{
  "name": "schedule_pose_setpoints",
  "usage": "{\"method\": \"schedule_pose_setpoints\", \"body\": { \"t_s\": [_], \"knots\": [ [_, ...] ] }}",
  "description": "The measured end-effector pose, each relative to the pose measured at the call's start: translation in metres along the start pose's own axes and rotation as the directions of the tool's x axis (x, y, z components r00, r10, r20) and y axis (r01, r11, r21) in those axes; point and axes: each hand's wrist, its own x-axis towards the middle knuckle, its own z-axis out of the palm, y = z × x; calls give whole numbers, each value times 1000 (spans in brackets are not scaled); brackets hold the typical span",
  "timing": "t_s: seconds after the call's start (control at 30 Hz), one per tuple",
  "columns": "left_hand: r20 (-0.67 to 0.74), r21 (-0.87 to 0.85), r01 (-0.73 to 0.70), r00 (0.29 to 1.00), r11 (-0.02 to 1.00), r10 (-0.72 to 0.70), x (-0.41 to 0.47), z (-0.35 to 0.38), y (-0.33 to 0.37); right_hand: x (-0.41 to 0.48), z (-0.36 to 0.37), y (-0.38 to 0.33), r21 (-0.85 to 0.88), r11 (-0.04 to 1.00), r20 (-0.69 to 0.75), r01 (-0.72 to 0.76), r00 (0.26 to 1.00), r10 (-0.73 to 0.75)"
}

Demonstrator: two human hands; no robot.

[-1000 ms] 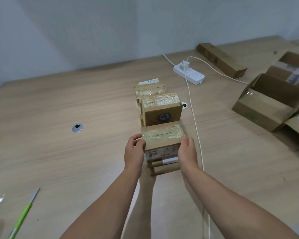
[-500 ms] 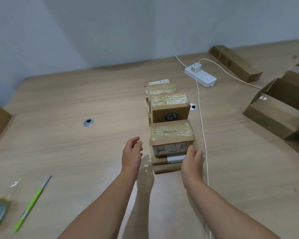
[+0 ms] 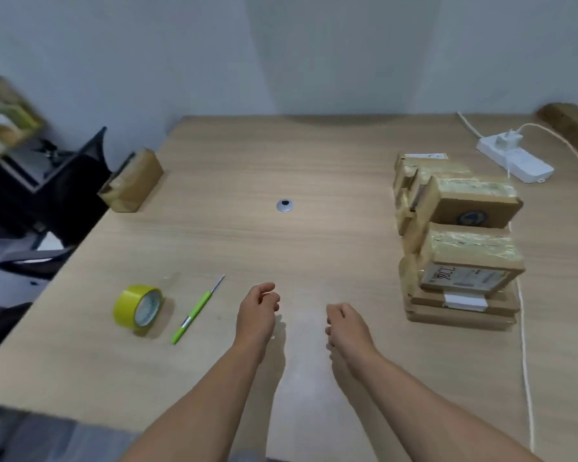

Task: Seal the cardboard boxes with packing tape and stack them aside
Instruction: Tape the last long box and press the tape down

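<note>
Stack [image 3: 461,261] of taped boxes stands on the right of the desk [image 3: 314,145], well apart from both grips; one more box [image 3: 132,181] lies alone at the desk's far left edge, and whether it is sealed I cannot tell. Left grip [image 3: 257,311] and right grip [image 3: 347,325] hover low over the bare middle of the desk, fingers loosely curled, holding nothing; the tape [image 3: 139,310] stands on its edge to the left of the left grip, with a green tool [image 3: 194,315] lying between them.

The lone box looks small and probably light; cardboard is stiff at the corners but its walls likely give under a hard squeeze, and any taped face would be slick; so it is best held on two opposite bare sides, near the corners, with flat fingers. It lies far ahead and to the left of the left grip, beyond the tape; being at the very edge, it should be drawn inward, not nudged outward.

The tape looks light and rigid; standing on edge it may roll, so pinch it through the core.
</note>
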Motion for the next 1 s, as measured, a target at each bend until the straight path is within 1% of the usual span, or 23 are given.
{"method": "schedule_pose_setpoints", "body": {
  "t_s": [0.07,0.17,0.23,0.43,0.5,0.63,0.7,0.87,1.0],
  "knots": [
    [-56,7,5,998,1000,-5,7,-49,-6,-10,46,-8,-7,1000,72,-2,997,3],
    [-103,4,15,995,1000,-15,17,-101,-14,-22,96,-17,1,1000,151,-6,989,6],
    [-123,8,38,992,999,-37,21,-126,-18,-29,121,-20,-25,1000,185,-13,983,17],
    [-186,-29,47,981,998,-52,41,-162,-16,-16,156,-35,-72,997,253,14,967,5],
    [-192,-43,40,980,998,-48,50,-167,-8,-8,162,-41,-73,997,266,-1,964,20],
    [-267,-68,-18,964,998,-1,74,-185,18,10,185,-73,-63,998,311,29,950,-8],
    [-280,-64,-27,960,998,8,89,-195,31,17,196,-89,-54,998,322,40,947,-20],
    [-313,-12,-75,947,997,67,144,-223,52,38,223,-114,-53,998,338,46,941,-26],
    [-371,131,-95,918,987,137,210,-258,73,62,249,-128,-3,1000,316,18,949,-17]
  ]
}}
